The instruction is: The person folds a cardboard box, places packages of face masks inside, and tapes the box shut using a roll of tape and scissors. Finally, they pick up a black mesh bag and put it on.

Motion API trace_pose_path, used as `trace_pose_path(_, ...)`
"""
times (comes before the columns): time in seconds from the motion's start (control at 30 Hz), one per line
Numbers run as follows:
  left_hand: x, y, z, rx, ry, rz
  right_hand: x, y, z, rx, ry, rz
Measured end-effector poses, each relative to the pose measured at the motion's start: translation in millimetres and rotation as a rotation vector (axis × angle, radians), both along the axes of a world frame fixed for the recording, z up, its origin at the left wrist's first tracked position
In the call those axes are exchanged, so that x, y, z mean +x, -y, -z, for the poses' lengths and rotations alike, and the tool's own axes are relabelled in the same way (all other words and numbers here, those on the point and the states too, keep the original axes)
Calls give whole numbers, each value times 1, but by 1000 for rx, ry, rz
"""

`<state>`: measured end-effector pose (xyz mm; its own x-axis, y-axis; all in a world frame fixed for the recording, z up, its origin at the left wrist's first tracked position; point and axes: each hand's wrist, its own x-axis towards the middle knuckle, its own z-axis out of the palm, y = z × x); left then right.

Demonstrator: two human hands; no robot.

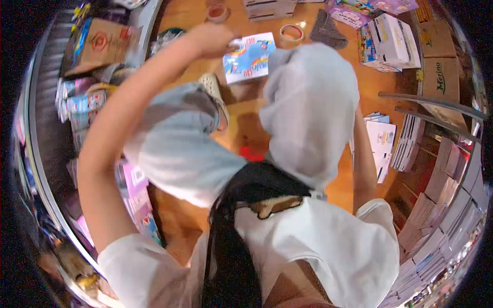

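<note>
White short-sleeved shirt (334, 236) is seen nearest the camera, with pale grey-blue trousers (313, 108) bent at the knees beyond it. Small white box with blue, red and rainbow-coloured print (249, 59) is seen ahead, just left of the raised right knee, above the orange-brown wooden floor (177, 18); whether it is rested there or held up cannot be told. Left hand (218, 41) is placed at the box's upper left corner, fingers curled but blurred; whether anything is pinched cannot be told. Right hand is hidden behind the right knee, so its state cannot be told. Tan tape roll with a red core (288, 43) is set near the box, beside grey fabric (328, 31). For good handling, the box should probably be kept square and steadied from the opposite side, with light pressure only, lest the thin-looking walls be dented.
</note>
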<state>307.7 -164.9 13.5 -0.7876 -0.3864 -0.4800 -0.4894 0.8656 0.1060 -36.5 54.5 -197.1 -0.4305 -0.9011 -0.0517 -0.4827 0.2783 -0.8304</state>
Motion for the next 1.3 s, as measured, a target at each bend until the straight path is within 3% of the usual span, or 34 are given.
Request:
trace_pose_path(0.07, 21, -32, -50, -18, -269, -65, -3, -35, -48, -152, 79, 100)
trace_pose_path(0.2, 54, -127, -108, 293, -656, -206, 19, -92, -156, -85, 208, 184)
trace_pose_path(0.3, 72, -195, -99, 443, -695, -276, 63, -120, -207, -156, 320, 161)
trace_pose_path(0.4, 74, -253, -46, 575, -623, -397, 117, -147, -243, -118, 446, 35)
trace_pose_path(0.43, 73, -273, -24, 603, -622, -407, 122, -156, -239, -7, 287, -48)
trace_pose_path(0.5, 72, -304, 10, 666, -619, -427, 152, -172, -249, 76, 260, -217)
trace_pose_path(0.6, 80, -316, 1, 725, -667, -476, 168, -195, -245, 293, 90, -386)
trace_pose_path(0.7, 88, -336, 2, 627, -815, -518, 187, -210, -240, 267, 109, -381)
trace_pose_path(0.83, 99, -355, -4, 547, -937, -481, 193, -222, -227, 250, 297, -206)
trace_pose_path(0.93, 107, -366, -19, 435, -1006, -389, 196, -226, -219, 227, 267, -179)
trace_pose_path(1.03, 116, -375, -22, 426, -1042, -371, 197, -225, -224, 210, 317, -285)
trace_pose_path(1.17, 117, -380, -24, 420, -1062, -339, 202, -225, -239, 444, 171, -486)
trace_pose_path(1.3, 123, -383, -22, 411, -1097, -281, 204, -225, -235, 454, 112, -554)
